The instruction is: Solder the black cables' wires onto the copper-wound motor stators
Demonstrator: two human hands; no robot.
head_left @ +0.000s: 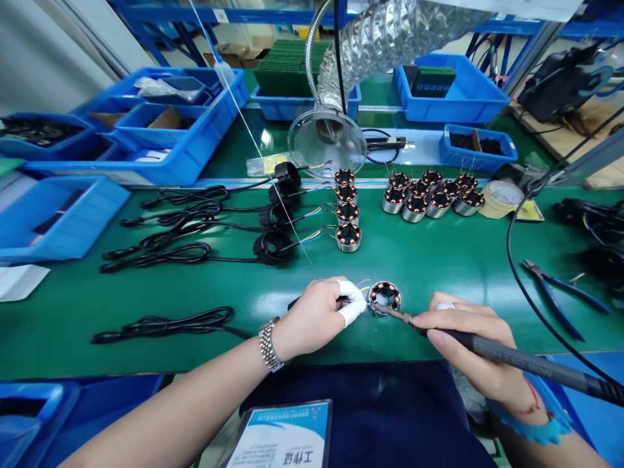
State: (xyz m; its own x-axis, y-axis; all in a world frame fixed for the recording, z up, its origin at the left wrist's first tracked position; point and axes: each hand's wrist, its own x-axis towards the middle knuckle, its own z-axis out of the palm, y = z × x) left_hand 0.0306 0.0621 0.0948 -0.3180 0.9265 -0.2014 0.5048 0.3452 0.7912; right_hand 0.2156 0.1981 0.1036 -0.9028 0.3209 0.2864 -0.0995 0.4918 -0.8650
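My left hand (324,312), with white finger cots on its fingertips, pinches thin coloured wires beside a motor stator (385,297). The wires belong to a black cable (166,325) that trails off to the left; a dark part under my palm is mostly hidden. A soldering iron (497,351) is gripped pen-like in my right hand (468,338). Its tip rests at the stator's near left rim, close to the wire ends. Copper windings show inside the stator's silver ring.
Several stators (348,237) stand in a column, wired to black-capped cables (273,247). More stators (415,207) cluster at right, near a round tub (502,198). Cutting pliers (560,296) lie far right. A clear fume hood (327,143) hangs above; blue bins (453,97) line the back.
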